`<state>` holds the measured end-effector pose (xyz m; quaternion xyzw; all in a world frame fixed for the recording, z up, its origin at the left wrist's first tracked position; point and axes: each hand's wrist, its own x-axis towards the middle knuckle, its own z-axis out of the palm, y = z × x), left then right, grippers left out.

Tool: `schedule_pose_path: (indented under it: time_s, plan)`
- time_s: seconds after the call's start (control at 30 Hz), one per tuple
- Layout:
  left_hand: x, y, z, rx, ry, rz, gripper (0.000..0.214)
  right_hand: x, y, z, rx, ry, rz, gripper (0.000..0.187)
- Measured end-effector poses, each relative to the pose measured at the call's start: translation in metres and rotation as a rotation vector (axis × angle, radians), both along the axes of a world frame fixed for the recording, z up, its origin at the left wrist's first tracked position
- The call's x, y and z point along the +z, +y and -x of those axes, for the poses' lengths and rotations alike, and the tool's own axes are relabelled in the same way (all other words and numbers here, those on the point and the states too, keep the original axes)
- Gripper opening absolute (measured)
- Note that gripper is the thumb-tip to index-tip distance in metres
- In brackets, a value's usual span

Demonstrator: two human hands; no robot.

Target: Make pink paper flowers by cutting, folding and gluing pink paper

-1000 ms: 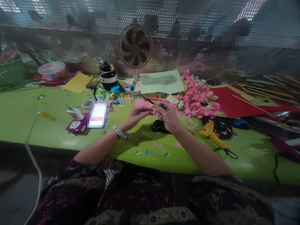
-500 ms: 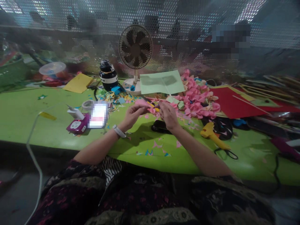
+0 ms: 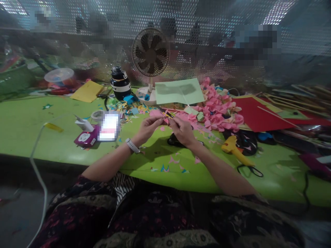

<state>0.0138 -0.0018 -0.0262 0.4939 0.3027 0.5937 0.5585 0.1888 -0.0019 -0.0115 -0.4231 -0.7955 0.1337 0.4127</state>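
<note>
Both of my hands meet above the green table (image 3: pixel 31 127). My left hand (image 3: pixel 148 128), with a white watch on the wrist, pinches a small pink paper piece (image 3: pixel 165 120). My right hand (image 3: pixel 182 130) is closed round a thin dark stick with a yellow part (image 3: pixel 167 114), whose tip touches the paper. A pile of pink paper flowers (image 3: pixel 217 110) lies just behind and to the right of my hands. A dark object (image 3: pixel 172 140) rests on the table under my right hand.
A small fan (image 3: pixel 150 57) stands behind a pale green sheet (image 3: pixel 179 91). A yellow glue gun (image 3: pixel 236 150), red paper (image 3: pixel 256 113), a phone (image 3: pixel 108 126), a tape roll (image 3: pixel 97 115), a dark bottle (image 3: pixel 120 84) and paper scraps lie around. Mesh screens off the back.
My hands drew slightly closer together and shifted a little left. The stick in my right hand turned against the pink paper. The rest of the table is unchanged.
</note>
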Motion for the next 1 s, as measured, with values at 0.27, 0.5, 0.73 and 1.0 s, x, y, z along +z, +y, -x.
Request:
schedule_pose_path:
  time_s: [0.27,0.5,0.73,1.0]
  plan:
    - [-0.002,-0.001,-0.001,-0.016,-0.013,-0.015,0.033,-0.002,0.001,-0.002,0.012,-0.039,-0.077,0.049]
    - [0.0,-0.002,0.0,-0.032,0.004,-0.033,0.033,0.0,0.002,-0.004,0.064,-0.026,-0.053,0.044]
    - [0.004,-0.004,0.0,-0.024,0.017,-0.049,0.029,0.005,0.0,-0.005,0.11,-0.027,-0.023,0.038]
    - [0.004,-0.004,0.0,0.004,0.03,-0.066,0.032,0.009,-0.002,-0.004,0.164,-0.022,-0.021,0.036]
